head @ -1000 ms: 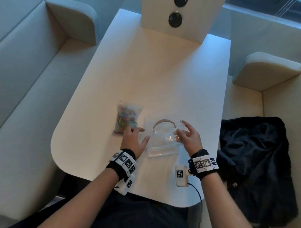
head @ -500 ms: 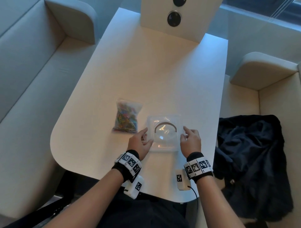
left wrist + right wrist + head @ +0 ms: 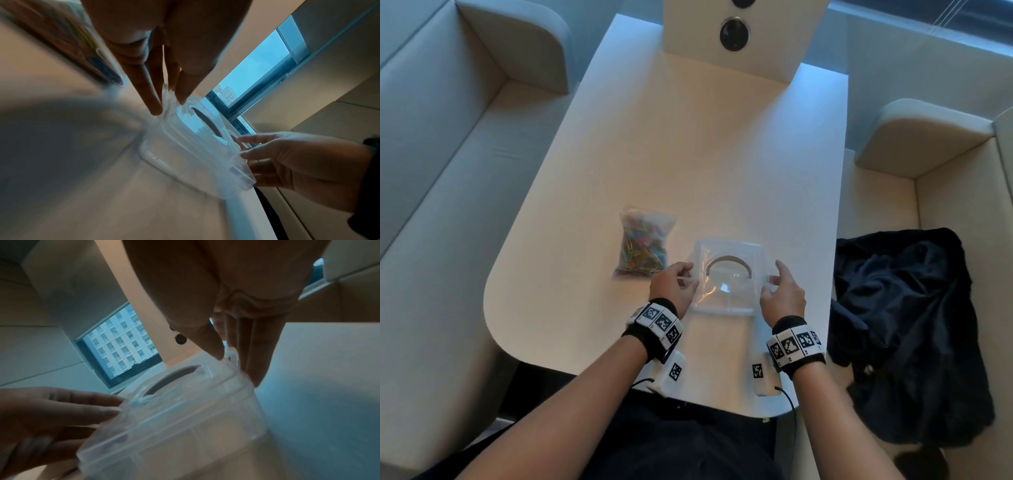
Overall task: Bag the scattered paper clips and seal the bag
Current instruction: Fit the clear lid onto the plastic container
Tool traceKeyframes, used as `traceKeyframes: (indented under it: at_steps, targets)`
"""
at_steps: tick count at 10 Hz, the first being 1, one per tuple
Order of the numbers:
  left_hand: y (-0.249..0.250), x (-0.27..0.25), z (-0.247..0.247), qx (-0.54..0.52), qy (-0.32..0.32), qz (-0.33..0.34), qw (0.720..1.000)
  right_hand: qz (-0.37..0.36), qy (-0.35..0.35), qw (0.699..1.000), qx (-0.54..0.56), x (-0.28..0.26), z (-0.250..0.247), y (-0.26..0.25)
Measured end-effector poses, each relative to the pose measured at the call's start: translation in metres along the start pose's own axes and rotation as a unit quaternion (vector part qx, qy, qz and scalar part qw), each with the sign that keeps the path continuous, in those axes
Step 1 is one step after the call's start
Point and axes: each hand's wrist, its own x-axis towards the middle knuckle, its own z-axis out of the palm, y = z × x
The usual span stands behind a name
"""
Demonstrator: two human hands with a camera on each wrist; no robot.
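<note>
A clear zip bag (image 3: 642, 241) full of coloured paper clips lies on the white table (image 3: 688, 154), left of centre. To its right sits a clear plastic box (image 3: 729, 274) with a curved handle on its lid. My left hand (image 3: 688, 275) pinches the box's left edge, thumb against fingers (image 3: 152, 100). My right hand (image 3: 774, 279) pinches a tab on the right edge, seen close in the right wrist view (image 3: 232, 356). The box (image 3: 185, 418) looks shut; what it holds cannot be made out.
A white block (image 3: 739, 31) with a dark round lens stands at the table's far end. Pale sofa seats (image 3: 448, 171) flank the table. A black garment (image 3: 904, 325) lies on the right seat, close to my right arm.
My left hand left the table beside the clip bag and came to the box's left edge. The box, tilted in my right hand before, now sits level between both hands.
</note>
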Motion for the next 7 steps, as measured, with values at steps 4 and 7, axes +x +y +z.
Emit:
traceKeyframes:
  at_steps: [4, 7]
  targets:
    - [0.009, 0.009, 0.003, 0.019, 0.024, 0.003, 1.000, 0.056, 0.077, 0.986, 0.140, 0.007, 0.012, 0.016]
    - [0.017, 0.012, -0.005, 0.095, -0.013, 0.029, 0.995, 0.058, 0.039, 0.997, -0.024, 0.001, -0.008, -0.025]
